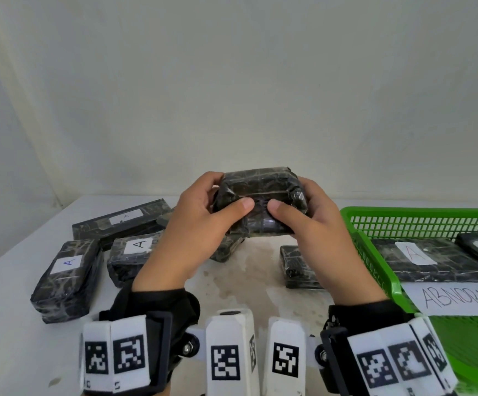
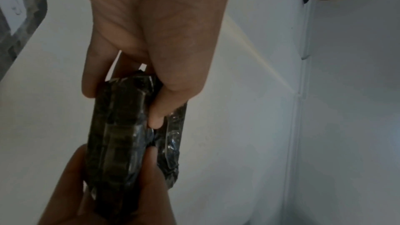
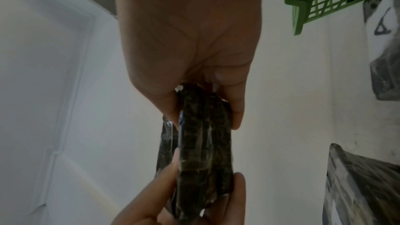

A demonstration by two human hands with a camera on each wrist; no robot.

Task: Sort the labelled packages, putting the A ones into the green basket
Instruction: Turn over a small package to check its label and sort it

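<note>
A dark plastic-wrapped package (image 1: pixel 260 200) is held up above the table between both hands, no label showing on the side facing me. My left hand (image 1: pixel 200 221) grips its left end and my right hand (image 1: pixel 309 218) grips its right end, both thumbs pressed on the near face. The wrist views show the same package edge-on (image 2: pixel 116 133) (image 3: pixel 205 151), pinched at both ends. The green basket (image 1: pixel 375 270) stands at the right with two packages in it, one labelled A (image 1: pixel 420 258).
Three packages labelled A lie on the white table (image 1: pixel 9 324) at the left: a long one (image 1: pixel 117 224), a middle one (image 1: pixel 134 252) and a near one (image 1: pixel 66 278). An unlabelled-looking package (image 1: pixel 297 267) lies beside the basket. A paper reading ABNORMA (image 1: pixel 458 298) lies in the basket.
</note>
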